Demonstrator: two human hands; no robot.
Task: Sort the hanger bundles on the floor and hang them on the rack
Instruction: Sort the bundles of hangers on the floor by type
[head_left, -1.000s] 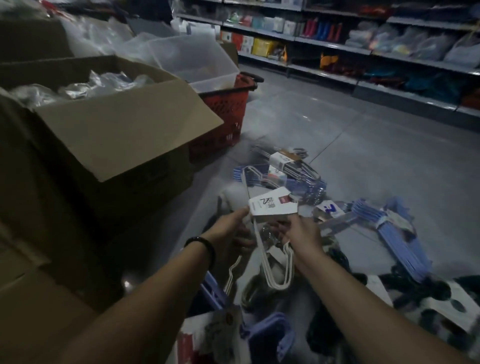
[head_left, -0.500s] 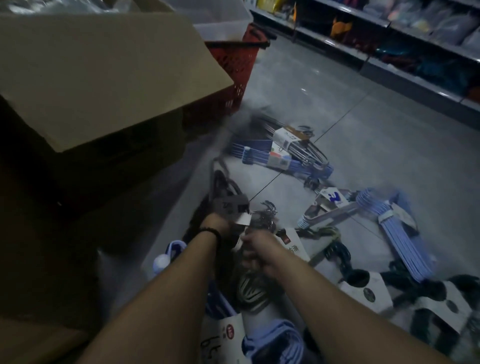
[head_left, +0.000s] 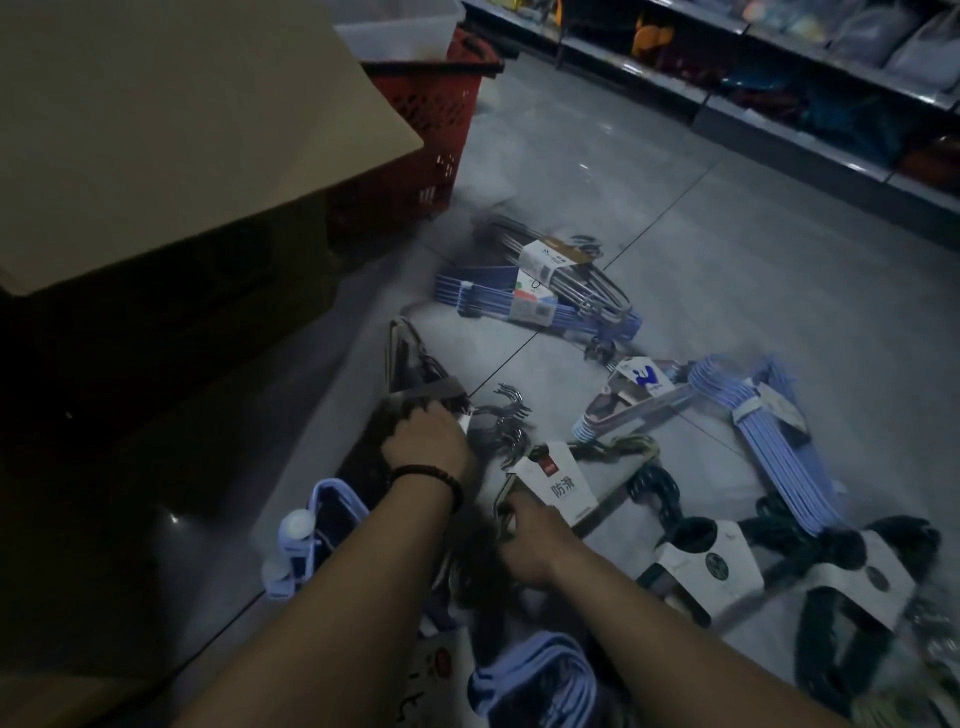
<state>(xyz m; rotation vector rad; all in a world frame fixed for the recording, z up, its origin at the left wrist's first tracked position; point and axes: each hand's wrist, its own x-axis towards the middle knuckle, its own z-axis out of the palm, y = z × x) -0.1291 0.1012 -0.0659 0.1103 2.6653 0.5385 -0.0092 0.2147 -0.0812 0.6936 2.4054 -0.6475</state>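
Cardboard box (head_left: 182, 130) fills the floor's (head_left: 727, 249) left edge, red basket (head_left: 426, 130) behind it | your left hand (head_left: 426, 441) grips the dark hanger bundle (head_left: 410, 379) beside the box | your right hand (head_left: 530, 545) curls round the white-labelled hanger bundle (head_left: 558, 488), mid-floor.

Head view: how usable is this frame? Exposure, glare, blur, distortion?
Head view: underexposed, the cardboard box side goes near black. Head view: small glare spot on the floor. Head view: motion smear on the steel hanger bundle. Head view: wide-angle bend in the shelves. Head view: left hand gripping the dark hanger bundle and right hand gripping the white-labelled bundle are readable.
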